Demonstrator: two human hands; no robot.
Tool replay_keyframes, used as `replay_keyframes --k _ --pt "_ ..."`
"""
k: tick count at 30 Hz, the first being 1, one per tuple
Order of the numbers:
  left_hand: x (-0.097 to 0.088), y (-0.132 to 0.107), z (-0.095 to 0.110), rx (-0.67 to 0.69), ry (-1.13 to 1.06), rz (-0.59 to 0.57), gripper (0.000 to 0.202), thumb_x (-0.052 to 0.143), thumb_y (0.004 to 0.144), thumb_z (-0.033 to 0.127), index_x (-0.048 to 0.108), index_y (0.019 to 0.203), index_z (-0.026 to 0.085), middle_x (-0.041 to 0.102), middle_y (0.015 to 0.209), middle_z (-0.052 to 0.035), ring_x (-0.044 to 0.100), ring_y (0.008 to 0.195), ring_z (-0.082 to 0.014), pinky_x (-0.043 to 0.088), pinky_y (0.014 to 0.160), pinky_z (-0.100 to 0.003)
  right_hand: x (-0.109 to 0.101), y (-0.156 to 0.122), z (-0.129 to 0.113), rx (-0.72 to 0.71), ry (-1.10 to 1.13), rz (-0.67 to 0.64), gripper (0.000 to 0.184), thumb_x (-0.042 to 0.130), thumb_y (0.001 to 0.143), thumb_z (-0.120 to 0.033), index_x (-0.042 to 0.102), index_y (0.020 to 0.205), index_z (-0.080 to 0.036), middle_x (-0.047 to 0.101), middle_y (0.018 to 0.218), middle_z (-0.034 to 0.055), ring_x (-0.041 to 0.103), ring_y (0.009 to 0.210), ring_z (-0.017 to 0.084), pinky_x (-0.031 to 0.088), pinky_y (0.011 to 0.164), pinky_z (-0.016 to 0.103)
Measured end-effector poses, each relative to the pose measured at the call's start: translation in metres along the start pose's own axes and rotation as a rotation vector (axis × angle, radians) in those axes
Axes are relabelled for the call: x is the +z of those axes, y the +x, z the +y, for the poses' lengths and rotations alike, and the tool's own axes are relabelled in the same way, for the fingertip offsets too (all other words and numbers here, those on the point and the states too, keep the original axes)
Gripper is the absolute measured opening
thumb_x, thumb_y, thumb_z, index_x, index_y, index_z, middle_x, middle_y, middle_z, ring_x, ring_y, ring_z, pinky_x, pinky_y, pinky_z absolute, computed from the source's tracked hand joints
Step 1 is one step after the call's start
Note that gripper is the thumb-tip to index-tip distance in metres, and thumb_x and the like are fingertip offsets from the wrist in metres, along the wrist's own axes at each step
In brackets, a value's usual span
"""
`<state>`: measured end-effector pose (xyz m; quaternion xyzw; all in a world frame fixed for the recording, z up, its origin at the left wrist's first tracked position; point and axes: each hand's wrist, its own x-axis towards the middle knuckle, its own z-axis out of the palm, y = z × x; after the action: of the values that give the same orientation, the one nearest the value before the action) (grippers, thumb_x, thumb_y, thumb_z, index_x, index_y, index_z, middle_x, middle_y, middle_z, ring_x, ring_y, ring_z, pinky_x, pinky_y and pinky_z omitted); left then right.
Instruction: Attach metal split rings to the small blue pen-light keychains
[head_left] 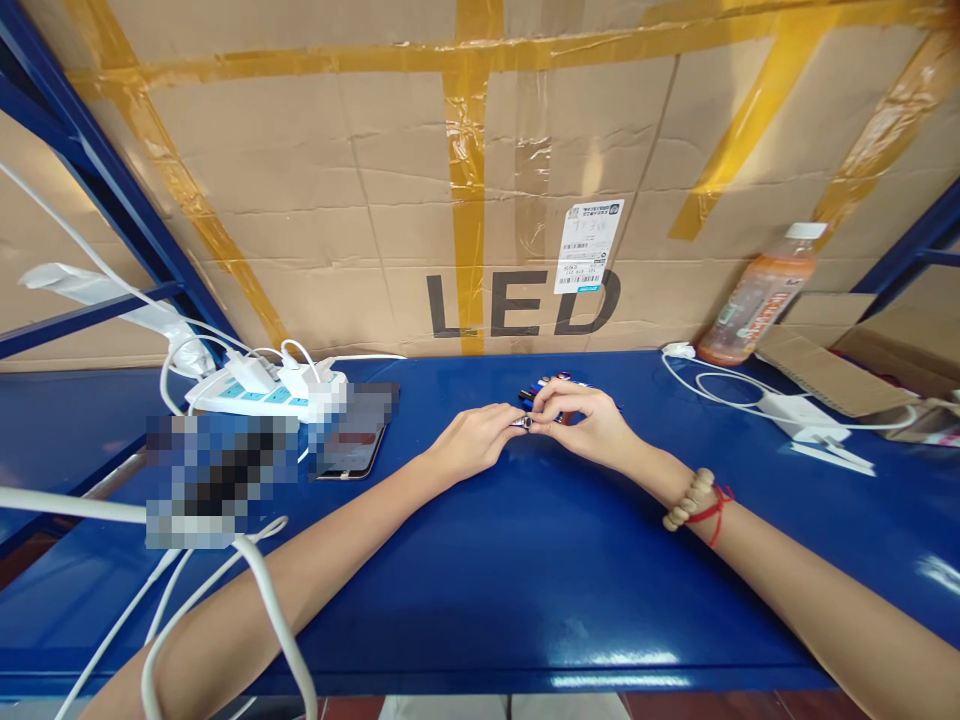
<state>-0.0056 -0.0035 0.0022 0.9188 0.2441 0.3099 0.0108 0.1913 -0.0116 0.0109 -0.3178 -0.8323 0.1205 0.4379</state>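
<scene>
My left hand (474, 440) is closed, pinching a small silver-and-dark cylindrical piece (523, 422) just above the blue shelf (540, 560). At the other end of that piece, the fingertips of my right hand (589, 425) are pinched together on it. Its exact kind is too small to make out. Behind my right hand lie several slim blue and dark pen-like items (534, 388), partly hidden by the fingers. A beaded bracelet (688, 500) and a red string (718, 515) circle my right wrist.
A large taped cardboard box (337, 200) stands across the back. To the left are a power strip (259, 393) with plugs, a phone (352, 455) and loose white cables (270, 590). On the right stand a drink bottle (761, 295), a white charger (806, 412) and a cardboard box (907, 340).
</scene>
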Motion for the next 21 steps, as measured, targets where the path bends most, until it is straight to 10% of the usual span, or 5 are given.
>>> replay_keyframes --k 21 --pt "0.006 -0.002 -0.007 0.087 0.249 0.139 0.024 0.038 0.094 0.023 0.059 0.099 0.014 0.066 0.077 -0.0042 0.060 0.069 -0.0148 0.049 0.064 -0.027 0.012 0.003 -0.017 0.294 0.100 0.056 0.027 0.063 0.072 -0.036 0.054 0.052 -0.018 0.056 0.057 0.0018 0.050 0.055 0.013 0.040 0.051 0.027"
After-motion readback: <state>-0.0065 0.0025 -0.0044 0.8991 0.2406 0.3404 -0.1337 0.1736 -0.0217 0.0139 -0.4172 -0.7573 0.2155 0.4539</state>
